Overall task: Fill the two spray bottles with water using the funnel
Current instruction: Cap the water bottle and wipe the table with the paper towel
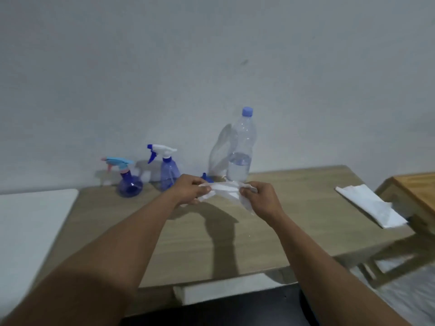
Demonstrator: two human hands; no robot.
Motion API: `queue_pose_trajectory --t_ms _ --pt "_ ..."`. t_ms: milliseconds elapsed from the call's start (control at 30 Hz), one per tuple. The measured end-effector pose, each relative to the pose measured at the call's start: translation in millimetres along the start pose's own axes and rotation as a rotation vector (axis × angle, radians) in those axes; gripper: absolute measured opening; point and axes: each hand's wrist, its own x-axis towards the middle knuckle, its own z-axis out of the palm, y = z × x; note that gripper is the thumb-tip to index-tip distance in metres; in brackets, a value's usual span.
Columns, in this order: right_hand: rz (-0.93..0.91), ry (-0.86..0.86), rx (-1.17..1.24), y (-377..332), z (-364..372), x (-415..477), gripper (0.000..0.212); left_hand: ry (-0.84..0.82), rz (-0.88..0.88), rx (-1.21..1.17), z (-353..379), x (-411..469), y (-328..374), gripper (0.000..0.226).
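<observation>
Two spray bottles stand at the back of the wooden table [235, 243]: a round blue one with a light blue and pink trigger head [130, 183] on the left, and a taller blue one with a white and blue head [167, 171] beside it. A blue funnel [205, 178] peeks out behind my left hand. A large clear water bottle [240, 161] with a blue cap is about a third full. My left hand [189, 190] and my right hand [260, 198] both pinch a crumpled white tissue [226, 188], stretched between them above the table.
A folded white tissue [370, 208] lies at the table's right edge. A second wooden table [414, 187] stands to the right. A white surface [28, 222] adjoins the left side. The wall is close behind the bottles.
</observation>
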Motion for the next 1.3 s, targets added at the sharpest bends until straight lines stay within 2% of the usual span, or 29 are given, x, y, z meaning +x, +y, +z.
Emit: queue_pose_trajectory --t_ms 100,233,367,467,633,733,800,867,900,967,1033,1100,1200,1300 --pt "0.051 -0.108 0.005 -12.4 57.1 -10.8 0.026 -0.017 -0.065 0.131 -49.9 -24.4 -35.8 0.015" --pt "0.136 -0.248 0.045 -30.3 120.8 -19.8 0.021 -0.017 -0.186 0.158 -103.7 -42.2 -72.2 0.02" --pt "0.24 -0.314 0.12 -44.2 165.9 -13.4 0.008 0.001 -0.293 0.127 -140.1 -44.4 -94.9 0.011" --pt "0.252 -0.305 0.057 -48.9 199.2 -1.7 0.015 0.034 -0.308 0.137 -160.1 -36.4 -111.5 0.01" --pt "0.161 -0.254 -0.213 -45.1 256.1 24.4 0.028 0.212 -0.264 0.24 -175.6 2.1 -152.9 0.032" --pt "0.088 -0.205 -0.341 -42.7 286.0 34.7 0.01 0.424 -0.246 0.49 -176.3 18.3 -186.5 0.039" --pt "0.021 -0.136 -0.441 -37.4 303.3 34.0 0.05 0.586 -0.112 0.678 -171.2 20.2 -205.5 0.036" --pt "-0.091 -0.079 -0.5 -31.9 317.2 27.7 0.069 0.673 0.088 0.823 -162.8 18.4 -220.9 0.035" --pt "-0.155 -0.111 -0.55 -28.0 324.0 24.5 0.069 0.667 0.16 0.871 -159.9 17.2 -226.9 0.038" --pt "-0.254 -0.249 -0.636 -17.7 337.1 22.5 0.064 0.504 0.189 0.93 -158.8 17.8 -239.2 0.048" --pt "-0.277 -0.374 -0.706 -6.4 347.4 23.7 0.064 0.236 0.118 0.986 -161.2 19.5 -253.1 0.055" --pt "-0.309 -0.411 -0.769 2.7 353.8 25.9 0.063 0.102 0.069 1.054 -165.8 21.8 -262.1 0.058" --pt "-0.341 -0.376 -0.754 10.0 357.1 25.1 0.057 0.204 0.115 1.11 -165.4 20.7 -270.2 0.057" --pt "-0.343 -0.407 -0.758 10.1 354.8 21.5 0.067 0.182 0.15 1.106 -156.6 19.0 -274.6 0.063"
